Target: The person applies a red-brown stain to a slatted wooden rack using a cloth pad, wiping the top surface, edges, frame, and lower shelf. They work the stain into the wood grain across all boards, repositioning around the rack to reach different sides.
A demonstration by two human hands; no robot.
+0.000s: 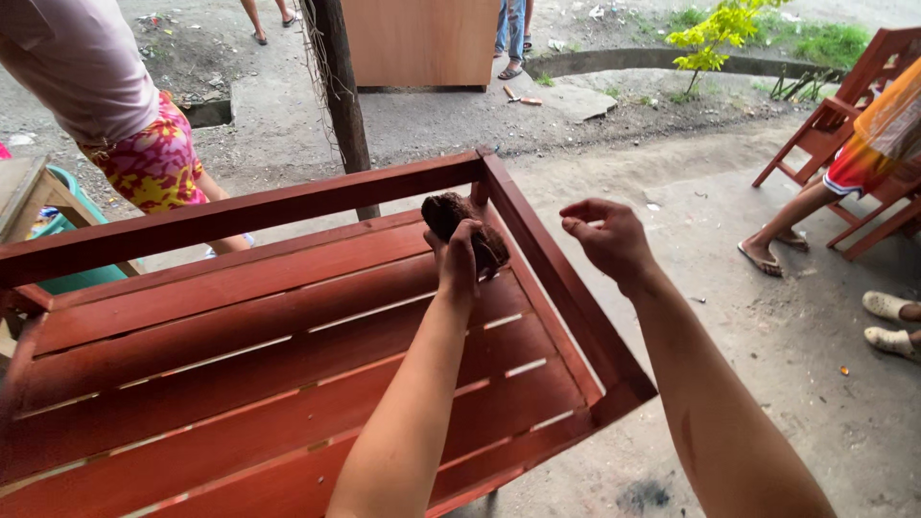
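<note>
Dark brown rag wad: left hand is gripping it closed, pressing against red-stained slatted wooden frame, near its far corner. Right hand is hovering just right, loosely curled, holding nothing.

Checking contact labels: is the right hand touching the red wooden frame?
Apart. The head view shows the right hand raised with fingers curled, grey ground visible between it and the frame rail. The left hand holds a dark wad against the slats.
</note>
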